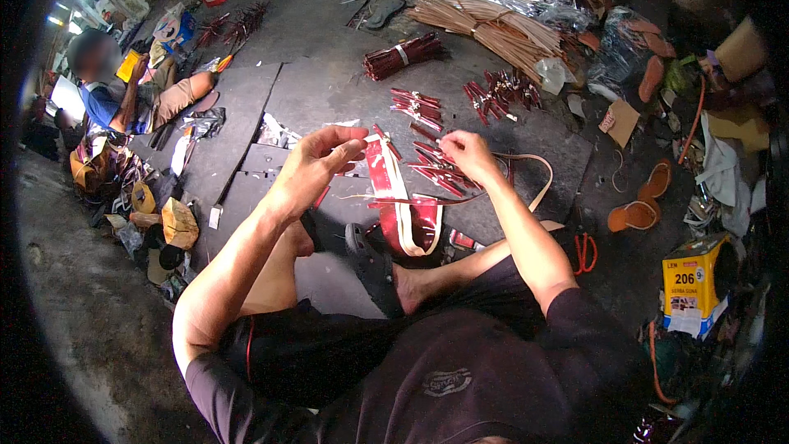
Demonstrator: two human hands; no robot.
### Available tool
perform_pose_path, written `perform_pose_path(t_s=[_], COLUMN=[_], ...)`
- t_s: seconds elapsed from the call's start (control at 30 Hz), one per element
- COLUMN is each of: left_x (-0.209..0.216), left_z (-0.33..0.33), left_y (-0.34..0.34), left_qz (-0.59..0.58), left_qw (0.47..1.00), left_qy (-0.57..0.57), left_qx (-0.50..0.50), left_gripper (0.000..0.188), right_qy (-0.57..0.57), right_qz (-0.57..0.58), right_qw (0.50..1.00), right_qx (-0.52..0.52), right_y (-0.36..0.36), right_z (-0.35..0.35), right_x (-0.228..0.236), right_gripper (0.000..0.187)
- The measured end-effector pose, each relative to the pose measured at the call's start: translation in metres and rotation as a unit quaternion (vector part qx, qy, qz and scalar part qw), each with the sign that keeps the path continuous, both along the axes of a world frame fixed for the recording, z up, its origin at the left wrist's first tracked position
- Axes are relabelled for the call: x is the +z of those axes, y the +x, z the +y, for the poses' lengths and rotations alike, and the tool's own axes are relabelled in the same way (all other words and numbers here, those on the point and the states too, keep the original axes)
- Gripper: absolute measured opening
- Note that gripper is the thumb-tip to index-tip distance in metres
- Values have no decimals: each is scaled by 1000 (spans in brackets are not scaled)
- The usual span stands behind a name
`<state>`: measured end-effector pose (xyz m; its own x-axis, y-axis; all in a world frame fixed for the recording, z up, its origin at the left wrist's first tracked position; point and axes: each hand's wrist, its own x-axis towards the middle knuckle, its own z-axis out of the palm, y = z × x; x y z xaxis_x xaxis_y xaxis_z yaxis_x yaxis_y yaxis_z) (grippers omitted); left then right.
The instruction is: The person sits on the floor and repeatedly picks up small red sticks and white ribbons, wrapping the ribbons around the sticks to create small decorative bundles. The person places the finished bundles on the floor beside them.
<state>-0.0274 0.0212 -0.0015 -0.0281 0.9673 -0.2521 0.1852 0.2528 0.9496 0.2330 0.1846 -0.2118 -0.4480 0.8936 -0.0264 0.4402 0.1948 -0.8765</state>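
Observation:
My left hand (pixel 325 160) is raised over the floor, thumb and fingers curled together beside the upper end of a glossy red strip with cream edging (pixel 382 173). What its fingertips hold, if anything, is too small to tell. My right hand (pixel 467 154) is closed in a pinch above a pile of short dark red straps (pixel 436 173); its fingertips hide what is between them. A narrow brown strip (pixel 423 132) lies close to those fingertips. The red strip curves down into a loop near my foot. A thin tan strap (pixel 546 177) arcs beside my right forearm.
More red straps (pixel 415 105), a tied dark red bundle (pixel 403 56) and tan strips (pixel 485 29) lie farther off. Orange-handled scissors (pixel 585 253), sandals (pixel 637 214) and a yellow can (pixel 694 288) are at right. Another person (pixel 123 94) sits at far left.

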Motion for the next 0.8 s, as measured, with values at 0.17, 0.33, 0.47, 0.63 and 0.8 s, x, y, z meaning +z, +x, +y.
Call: perform_pose_path(t_s=[0.17, 0.33, 0.47, 0.63, 0.8], left_x=[5, -2, -1, -7, -18], left_z=[-2, -5, -3, -4, -2], left_y=[-2, -9, -9, -14, -17], left_qz=[20, 54, 107, 125, 78], left_qw=[1000, 998, 993, 990, 995], left_qy=[-19, -15, -30, -44, -63], left_qx=[-6, -8, -29, -40, -19], left_gripper=[38, 30, 38, 41, 48], right_qy=[139, 302, 322, 181, -77], right_qz=[-113, -123, -229, -188, 56], right_qw=[983, 945, 919, 965, 993], right_qx=[-41, 14, 13, 18, 63], right_y=[-15, -50, -57, -64, -44], right_z=[27, 65, 80, 67, 3], right_x=[-56, -95, -109, -61, 40], right_gripper=[19, 15, 16, 17, 22])
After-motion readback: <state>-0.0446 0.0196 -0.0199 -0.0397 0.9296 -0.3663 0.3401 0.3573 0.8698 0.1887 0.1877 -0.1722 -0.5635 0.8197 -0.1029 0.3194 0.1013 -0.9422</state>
